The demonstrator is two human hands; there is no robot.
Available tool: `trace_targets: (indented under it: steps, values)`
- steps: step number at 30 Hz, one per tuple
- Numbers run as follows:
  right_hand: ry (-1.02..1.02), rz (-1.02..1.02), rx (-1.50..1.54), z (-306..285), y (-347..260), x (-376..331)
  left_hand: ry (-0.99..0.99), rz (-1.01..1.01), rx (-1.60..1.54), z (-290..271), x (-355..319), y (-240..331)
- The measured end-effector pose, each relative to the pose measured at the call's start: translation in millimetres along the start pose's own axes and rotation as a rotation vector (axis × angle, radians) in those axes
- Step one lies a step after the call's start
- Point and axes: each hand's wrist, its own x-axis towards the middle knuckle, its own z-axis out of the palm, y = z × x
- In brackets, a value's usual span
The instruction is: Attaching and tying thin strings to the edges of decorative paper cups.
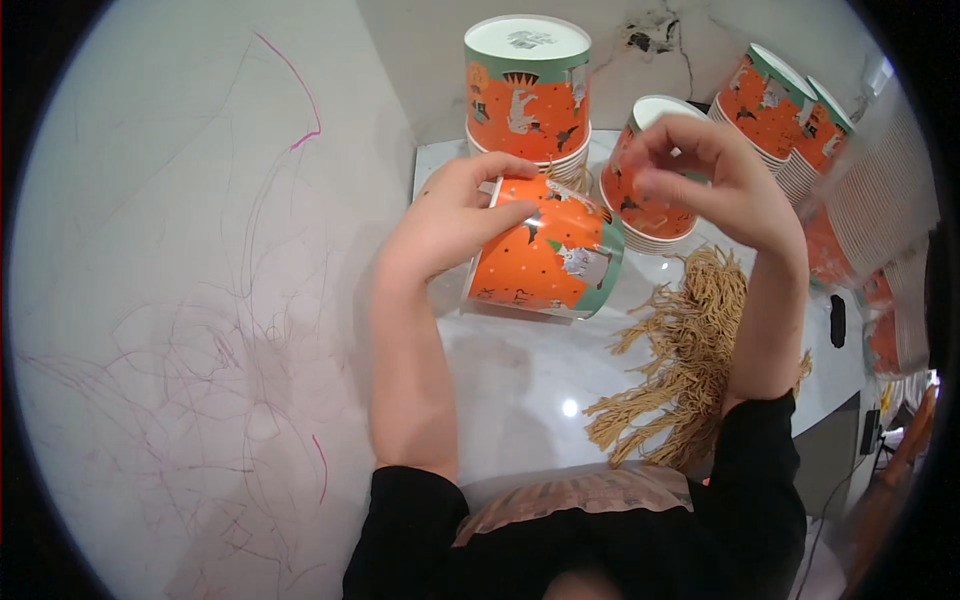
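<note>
My left hand (460,215) grips an orange paper bucket (545,255) with a green band and printed figures. The bucket lies tilted on its side, its open rim toward the left and its base to the right. My thumb rests on its outer wall. Raised to the right is my right hand (705,180), its thumb and fingertips curled toward each other in a pinch. Anything held there is too small or blurred to make out. Behind that hand stands a stack of upside-down buckets (640,200), partly covered by it. A bundle of tan cords (690,360) lies under my right forearm.
A taller stack of upside-down buckets (527,100) stands at the back of the white table (500,390). More stacks (765,105) lean at the right. A scribbled white wall (200,250) borders the left. A small black object (838,320) lies near the right edge.
</note>
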Motion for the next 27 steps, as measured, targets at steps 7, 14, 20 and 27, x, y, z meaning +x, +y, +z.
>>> trace_targets:
  steps: [7, 14, 20, 27]
  values:
    - [-0.017, -0.083, 0.616, 38.3, 5.2, 21.8, 0.168, 0.083, 0.178, 3.1, -6.5, -7.9]
    - [0.034, -0.026, 0.789, 45.3, 11.9, 21.3, 0.103, 0.12, 0.396, 2.4, -26.0, 9.8]
    - [0.021, -0.003, 0.875, 47.4, 14.9, 10.7, 0.132, 0.364, 0.358, 8.4, -20.4, 14.8]
    - [0.073, -0.09, 0.941, 38.5, 19.7, 2.7, -0.267, 0.2, -0.386, 9.0, -18.9, 13.5]
